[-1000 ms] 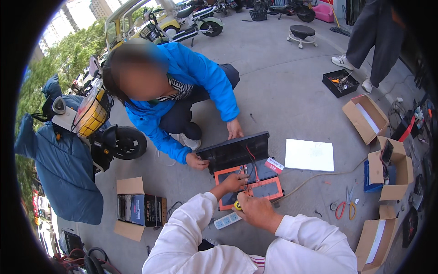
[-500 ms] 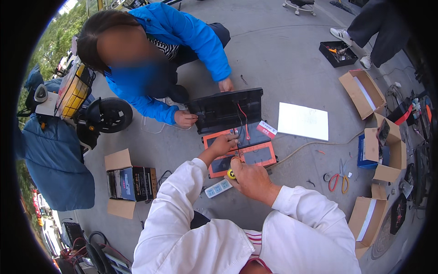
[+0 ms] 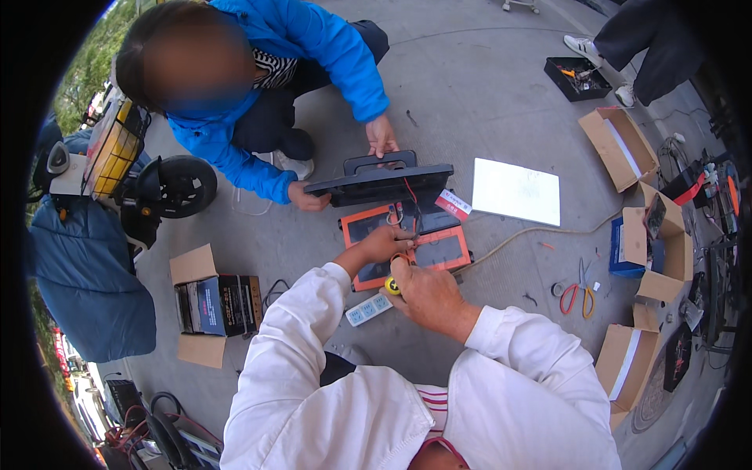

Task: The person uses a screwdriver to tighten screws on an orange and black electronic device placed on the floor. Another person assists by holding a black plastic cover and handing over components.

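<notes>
Orange-edged batteries (image 3: pixel 439 252) with dark tops sit side by side in front of me. My left hand (image 3: pixel 382 244) reaches over them, fingertips pinched near a dark wire; what they hold is too small to tell. Beside it, my right hand (image 3: pixel 432 296) is closed around a tool with a round yellow-and-black handle end (image 3: pixel 392 285); its tip is hidden. A black lid (image 3: pixel 384 183) with a carry handle stands tilted behind the batteries, held by both hands of a person in a blue jacket (image 3: pixel 341 70). A red wire (image 3: pixel 410 189) hangs at the lid's inner side.
A white power strip (image 3: pixel 368 310) lies just before the batteries. To the right are a white board (image 3: pixel 515 192), scissors (image 3: pixel 581 294), a tan cable (image 3: pixel 533 229) and cardboard boxes (image 3: pixel 623 149). At left stand an open box (image 3: pixel 196 266) and a scooter wheel (image 3: pixel 188 188).
The other person has tipped the lid up towards me, so its carry handle now shows, and one of their hands grips that handle. My hands stay nearly in place over the batteries.
</notes>
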`<action>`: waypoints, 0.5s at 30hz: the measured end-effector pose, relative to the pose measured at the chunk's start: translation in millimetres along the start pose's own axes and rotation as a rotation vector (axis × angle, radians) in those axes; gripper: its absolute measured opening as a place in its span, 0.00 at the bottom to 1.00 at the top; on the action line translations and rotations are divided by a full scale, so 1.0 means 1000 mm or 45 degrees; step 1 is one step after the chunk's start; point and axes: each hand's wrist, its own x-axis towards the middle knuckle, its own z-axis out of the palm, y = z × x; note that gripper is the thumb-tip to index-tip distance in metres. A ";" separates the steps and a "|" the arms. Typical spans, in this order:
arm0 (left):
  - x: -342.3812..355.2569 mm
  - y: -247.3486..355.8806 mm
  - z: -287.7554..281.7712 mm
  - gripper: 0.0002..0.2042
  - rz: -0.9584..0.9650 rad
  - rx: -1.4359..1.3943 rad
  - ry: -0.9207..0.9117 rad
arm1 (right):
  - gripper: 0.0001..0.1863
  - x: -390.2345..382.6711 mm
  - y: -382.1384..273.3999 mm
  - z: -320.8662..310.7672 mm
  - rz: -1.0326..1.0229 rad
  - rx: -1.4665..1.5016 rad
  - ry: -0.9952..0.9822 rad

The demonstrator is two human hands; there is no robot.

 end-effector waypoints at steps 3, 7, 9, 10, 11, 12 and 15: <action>-0.002 0.009 0.002 0.17 -0.021 -0.056 -0.021 | 0.23 0.000 0.002 0.000 0.012 -0.010 -0.010; -0.003 0.021 -0.002 0.18 -0.060 0.074 -0.023 | 0.22 -0.001 0.002 -0.001 0.016 -0.024 -0.003; -0.003 0.020 -0.002 0.19 -0.071 0.109 -0.037 | 0.22 -0.002 0.002 0.000 0.010 -0.020 0.006; -0.001 0.017 -0.002 0.19 -0.082 0.124 -0.042 | 0.22 -0.001 0.002 -0.001 0.007 -0.013 0.007; 0.000 0.014 -0.002 0.19 -0.092 0.140 -0.047 | 0.22 -0.001 0.002 -0.001 0.003 -0.006 0.009; 0.000 0.010 -0.001 0.19 -0.049 0.141 -0.027 | 0.23 0.000 0.002 -0.001 0.009 0.004 0.001; -0.001 -0.003 0.007 0.18 0.041 0.149 0.012 | 0.23 -0.002 0.001 0.000 0.022 0.024 -0.002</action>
